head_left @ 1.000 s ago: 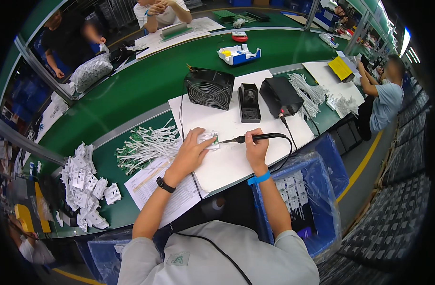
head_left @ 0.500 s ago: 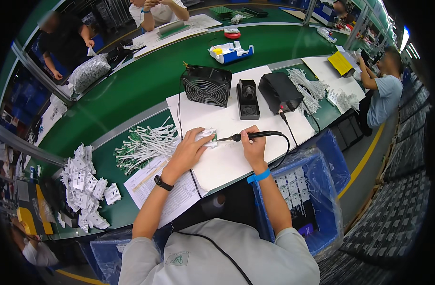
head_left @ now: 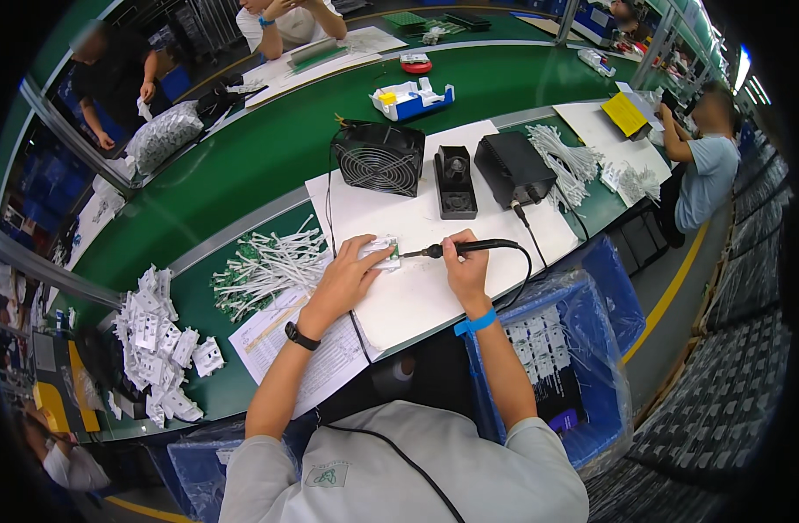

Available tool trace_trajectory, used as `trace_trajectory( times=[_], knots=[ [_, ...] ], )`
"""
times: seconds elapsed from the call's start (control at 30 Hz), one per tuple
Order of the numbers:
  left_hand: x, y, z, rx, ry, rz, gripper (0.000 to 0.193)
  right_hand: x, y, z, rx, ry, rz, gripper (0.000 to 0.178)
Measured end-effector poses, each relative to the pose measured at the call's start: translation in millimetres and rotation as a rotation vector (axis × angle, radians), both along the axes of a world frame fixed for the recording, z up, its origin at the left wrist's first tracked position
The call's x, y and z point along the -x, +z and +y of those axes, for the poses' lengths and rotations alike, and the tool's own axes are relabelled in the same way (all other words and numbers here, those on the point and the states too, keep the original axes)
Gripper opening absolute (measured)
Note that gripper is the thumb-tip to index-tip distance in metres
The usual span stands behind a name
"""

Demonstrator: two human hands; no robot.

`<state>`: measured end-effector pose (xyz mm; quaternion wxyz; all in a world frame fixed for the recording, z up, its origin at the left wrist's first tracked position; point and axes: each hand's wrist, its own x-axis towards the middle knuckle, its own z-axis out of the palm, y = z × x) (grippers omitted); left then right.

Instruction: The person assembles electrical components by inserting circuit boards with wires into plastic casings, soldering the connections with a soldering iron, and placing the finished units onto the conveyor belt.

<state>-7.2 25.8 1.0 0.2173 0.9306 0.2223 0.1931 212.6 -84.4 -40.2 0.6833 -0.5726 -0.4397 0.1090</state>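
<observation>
My left hand presses a small white plastic housing against the white board, its fingers closed over it. A green circuit board shows at the right side of the housing. In my right hand is a soldering iron, held like a pen, its tip pointing left at the green board. Whether the tip touches is too small to tell. White wires with green boards lie heaped left of my left hand. Beyond my hands stands a black soldering station, its cord running to the iron.
A black fan and black iron stand stand on the white board. White housings are piled at left, near a printed sheet. A lined blue bin is at right. Co-workers sit around the green conveyor.
The blue-and-white tray and the red round thing on the conveyor have shifted slightly left. A co-worker's hand at upper left has moved. My hands and the soldering iron look almost still.
</observation>
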Motion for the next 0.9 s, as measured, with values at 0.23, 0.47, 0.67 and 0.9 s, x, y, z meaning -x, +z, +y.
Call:
trace_trajectory(
  times=[0.23, 0.47, 0.67, 0.9],
  knots=[
    [0, 2, -1, 0.023, 0.004, 0.009, 0.044, 1, -1, 0, -0.006, -0.003, -0.009, 0.016],
    [-10, -2, -4, -0.112, 0.066, 0.028, 0.046, -3, -2, 1, -0.127, -0.169, 0.006, 0.016],
    [-47, -13, -15, -0.234, 0.294, -0.052, 0.06, -2, -4, -1, -0.143, -0.221, 0.109, 0.01],
    [-40, -21, -24, -0.185, 0.349, -0.163, 0.048, 7, 7, -7, -0.255, -0.191, 0.151, 0.017]
  ],
)
